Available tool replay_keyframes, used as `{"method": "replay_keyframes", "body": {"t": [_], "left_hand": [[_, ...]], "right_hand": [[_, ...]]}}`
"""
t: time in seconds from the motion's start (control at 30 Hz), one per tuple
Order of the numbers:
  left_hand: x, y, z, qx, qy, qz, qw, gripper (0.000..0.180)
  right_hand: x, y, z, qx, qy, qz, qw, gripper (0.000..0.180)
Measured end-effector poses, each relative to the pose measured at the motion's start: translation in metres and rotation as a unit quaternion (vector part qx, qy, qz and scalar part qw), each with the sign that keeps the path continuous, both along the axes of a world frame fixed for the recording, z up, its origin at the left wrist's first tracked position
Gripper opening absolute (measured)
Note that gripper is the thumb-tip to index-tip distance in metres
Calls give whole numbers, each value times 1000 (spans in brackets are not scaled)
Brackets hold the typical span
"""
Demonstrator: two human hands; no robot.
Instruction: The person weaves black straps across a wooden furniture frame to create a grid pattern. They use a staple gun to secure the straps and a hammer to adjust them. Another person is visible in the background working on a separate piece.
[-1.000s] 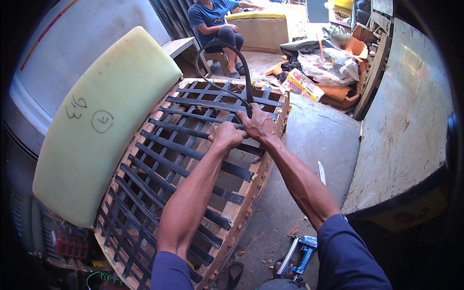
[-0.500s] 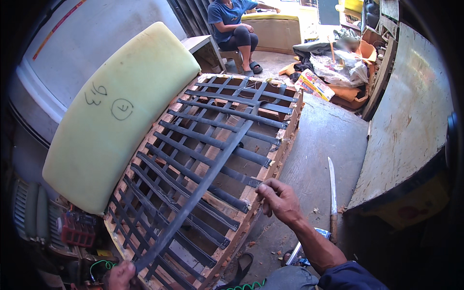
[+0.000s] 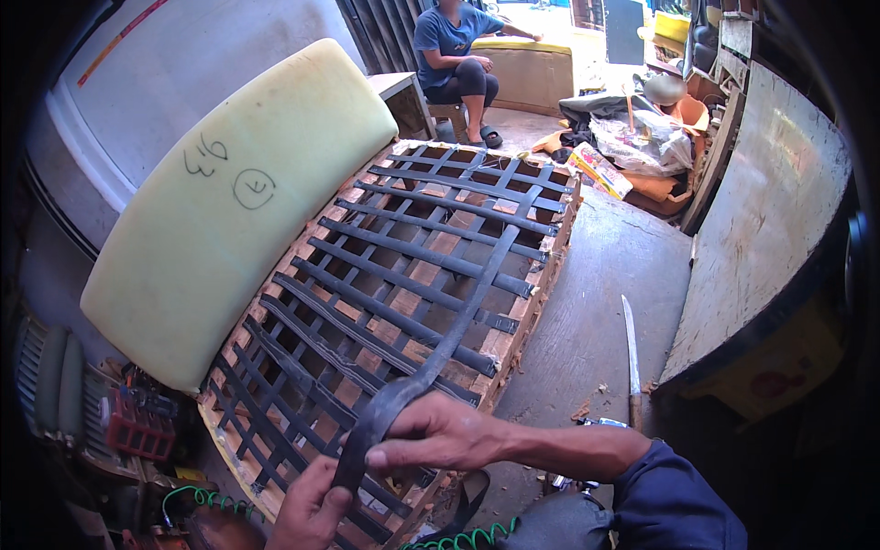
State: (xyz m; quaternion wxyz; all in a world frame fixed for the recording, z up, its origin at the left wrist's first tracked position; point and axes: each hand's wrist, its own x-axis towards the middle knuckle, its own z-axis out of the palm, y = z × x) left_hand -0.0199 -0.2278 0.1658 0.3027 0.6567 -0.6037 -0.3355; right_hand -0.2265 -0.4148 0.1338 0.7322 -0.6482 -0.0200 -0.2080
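Observation:
A long black webbing strap (image 3: 456, 330) runs lengthwise over a wooden frame (image 3: 539, 301) laced with crossing black straps. My right hand (image 3: 445, 433) is closed around this strap near its close end, thumb on top. Just below and to the left, my left hand (image 3: 310, 506) pinches the strap's end part between thumb and fingers. Between the two hands the strap bends downward. Its far part lies across the crosswise straps near the frame's right rail. My hands hide some of the frame's near webbing.
A pale green foam panel (image 3: 234, 229) leans along the frame's left side. On the floor at right lies a long blade with a wooden handle (image 3: 635, 411). A green coiled hose (image 3: 458, 541) is near me. A seated person (image 3: 454, 55) and a heap of bags (image 3: 632, 137) are farther back.
My right hand has left the frame's right rail and moved left onto the strap. My left hand has moved right and the strap, straight before, now bends. The view has shifted slightly.

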Motion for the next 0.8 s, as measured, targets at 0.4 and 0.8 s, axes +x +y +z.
{"method": "replay_keyframes", "body": {"t": [0.4, 0.8], "left_hand": [[-56, -232, -80, -213, -87, 21, 973, 29], [-92, -331, -133, -81, -303, 32, 949, 46]], "right_hand": [[-42, -180, -24, -488, 169, -505, 692, 26], [-40, -226, -97, -395, 393, -505, 659, 28]]}}
